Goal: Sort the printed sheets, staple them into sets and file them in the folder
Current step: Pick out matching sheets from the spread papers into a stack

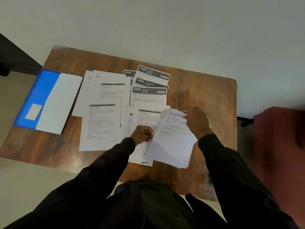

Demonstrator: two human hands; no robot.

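Printed sheets are spread over a brown wooden table (206, 96). I hold a small stack of sheets (175, 142) above the table's near middle. My left hand (142, 134) grips the stack's left edge. My right hand (197, 119) pinches the top sheet's upper right corner and curls it up. Sheets with dark headers and large numbers (150, 85) lie fanned at the back middle. More text sheets (102, 113) overlap to the left. A blue folder (47, 101) with a white sheet on it lies at the table's left end. No stapler is in view.
A red chair seat (280, 146) stands right of the table, blurred. Dark furniture (14, 55) sits at the far left. A pale wall (148, 22) runs behind the table. Bare wood shows at the table's right end and near left corner.
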